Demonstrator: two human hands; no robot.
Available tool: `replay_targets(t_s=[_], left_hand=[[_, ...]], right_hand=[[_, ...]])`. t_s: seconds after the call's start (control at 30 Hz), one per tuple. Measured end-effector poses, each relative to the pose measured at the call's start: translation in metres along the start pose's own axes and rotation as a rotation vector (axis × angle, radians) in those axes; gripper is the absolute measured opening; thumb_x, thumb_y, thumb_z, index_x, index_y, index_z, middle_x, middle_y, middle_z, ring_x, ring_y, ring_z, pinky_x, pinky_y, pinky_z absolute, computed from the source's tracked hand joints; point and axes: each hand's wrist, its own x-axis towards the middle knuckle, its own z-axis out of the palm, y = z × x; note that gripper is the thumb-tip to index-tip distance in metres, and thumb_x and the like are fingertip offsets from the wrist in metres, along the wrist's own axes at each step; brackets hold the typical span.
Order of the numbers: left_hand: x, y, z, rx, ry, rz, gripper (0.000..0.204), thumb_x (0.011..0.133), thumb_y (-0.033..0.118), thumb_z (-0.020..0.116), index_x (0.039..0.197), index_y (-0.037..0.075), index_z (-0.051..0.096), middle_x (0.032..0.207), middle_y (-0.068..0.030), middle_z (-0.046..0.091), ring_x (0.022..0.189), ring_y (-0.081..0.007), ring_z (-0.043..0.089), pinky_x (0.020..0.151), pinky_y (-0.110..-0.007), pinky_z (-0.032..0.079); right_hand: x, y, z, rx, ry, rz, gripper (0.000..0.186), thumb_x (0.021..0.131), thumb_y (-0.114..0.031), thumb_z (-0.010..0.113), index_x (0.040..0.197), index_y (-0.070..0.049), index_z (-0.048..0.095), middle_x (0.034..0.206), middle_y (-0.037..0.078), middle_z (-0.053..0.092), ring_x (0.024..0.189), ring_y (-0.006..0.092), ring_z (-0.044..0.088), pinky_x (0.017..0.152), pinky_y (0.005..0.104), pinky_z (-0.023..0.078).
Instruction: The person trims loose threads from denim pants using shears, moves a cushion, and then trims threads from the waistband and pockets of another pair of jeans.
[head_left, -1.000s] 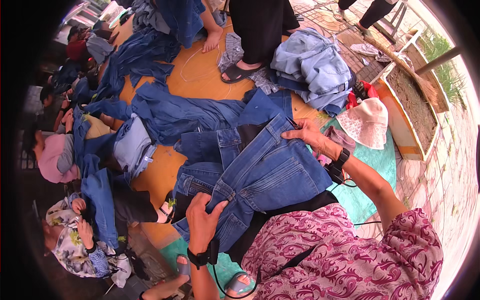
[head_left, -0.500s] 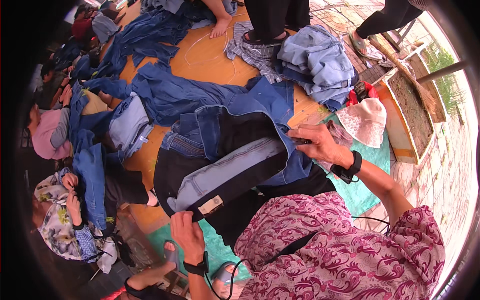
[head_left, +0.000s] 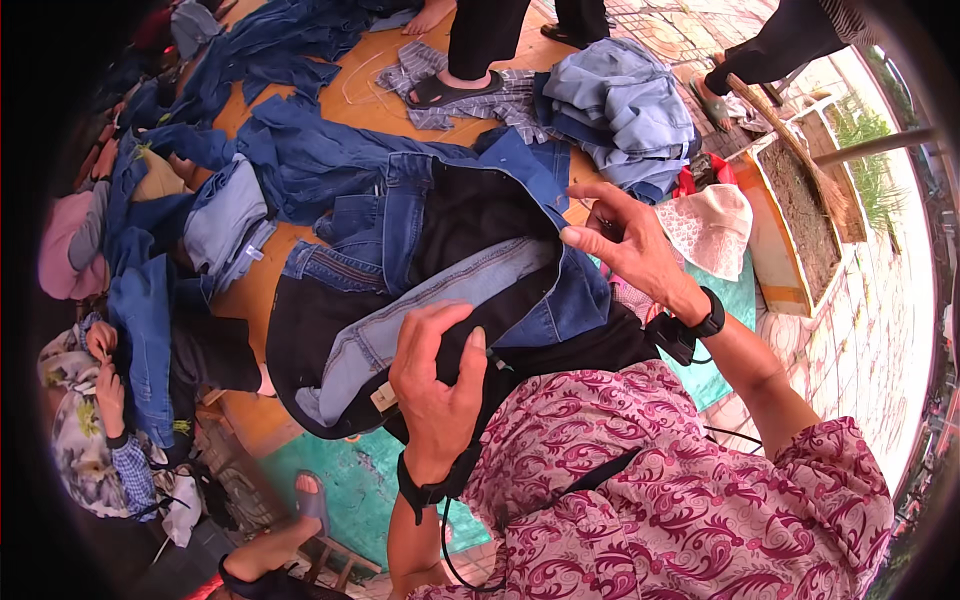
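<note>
A blue denim garment (head_left: 400,225) with a black inside and a pale blue strip lies spread across my lap. My left hand (head_left: 435,375) is over its near edge, thumb and fingers apart, holding nothing. A small beige label (head_left: 384,397) shows beside that hand. At the garment's right edge is my right hand (head_left: 640,245). Its thumb tip is against the edge, and the fingers curl round a dark shape that I cannot make out. Black bands circle both my wrists.
Blue denim pieces (head_left: 330,150) cover much of the orange board (head_left: 385,85). A light-blue denim pile (head_left: 620,105) lies beyond my right hand, near a pale hat (head_left: 708,230). Planter boxes (head_left: 795,220) and a broom (head_left: 790,140) stand at right. Other people sit at left; one stands ahead.
My left hand has let go of the garment's label edge and moved up and right, fingers spreading. My right hand has shifted up, its thumb and index finger now wider apart.
</note>
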Motion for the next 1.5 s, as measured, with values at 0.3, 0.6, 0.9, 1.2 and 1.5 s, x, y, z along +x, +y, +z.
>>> replay_targets(t_s=[0.3, 0.6, 0.9, 1.2, 1.5], left_hand=[[0.021, -0.049, 0.051, -0.677, 0.033, -0.485, 0.023, 0.093, 0.013, 0.07, 0.104, -0.001, 0.055, 0.093, -0.0102, 0.065, 0.082, -0.0166, 0.067, 0.067, -0.028, 0.056], [0.046, -0.05, 0.06, -0.718, -0.054, -0.569, 0.022, 0.095, 0.02, 0.069, 0.096, -0.001, 0.064, 0.091, -0.0066, 0.068, 0.081, -0.0116, 0.065, 0.065, -0.026, 0.055], [0.014, -0.036, 0.063, -0.776, -0.084, -0.517, 0.019, 0.093, 0.013, 0.07, 0.105, -0.002, 0.067, 0.104, -0.0051, 0.069, 0.094, -0.0111, 0.063, 0.089, -0.027, 0.048], [0.007, -0.025, 0.083, -0.962, 0.004, -0.635, 0.018, 0.091, 0.01, 0.071, 0.104, -0.003, 0.071, 0.101, -0.003, 0.069, 0.088, -0.0079, 0.06, 0.086, -0.028, 0.048], [-0.001, -0.024, 0.085, -0.779, -0.026, -0.523, 0.018, 0.089, 0.008, 0.073, 0.104, -0.002, 0.072, 0.103, -0.0035, 0.07, 0.09, -0.0103, 0.061, 0.09, -0.029, 0.048]], right_hand=[[-0.032, 0.009, 0.047, -0.066, -0.388, -0.454, 0.046, 0.069, 0.005, 0.068, 0.114, -0.005, 0.065, 0.088, 0.012, 0.066, 0.077, 0.0338, 0.067, 0.065, 0.0395, 0.053], [-0.028, 0.022, 0.047, 0.012, -0.345, -0.451, 0.045, 0.071, 0.005, 0.068, 0.115, -0.003, 0.065, 0.089, 0.012, 0.067, 0.079, 0.0327, 0.069, 0.068, 0.0399, 0.053], [0.012, 0.01, 0.028, 0.01, -0.112, 0.014, 0.025, 0.087, -0.021, 0.073, 0.095, 0.002, 0.067, 0.069, 0.011, 0.059, 0.061, 0.018, 0.055, 0.057, 0.0348, 0.043], [-0.003, 0.009, 0.032, 0.19, -0.067, 0.009, 0.009, 0.087, -0.008, 0.064, 0.09, 0.0, 0.065, 0.072, 0.003, 0.059, 0.064, 0.0084, 0.051, 0.059, 0.0257, 0.041], [0.021, 0.038, 0.027, -0.077, 0.098, -0.228, 0.02, 0.089, -0.015, 0.07, 0.097, 0.003, 0.067, 0.07, 0.005, 0.06, 0.06, 0.0093, 0.049, 0.055, 0.0291, 0.041]])
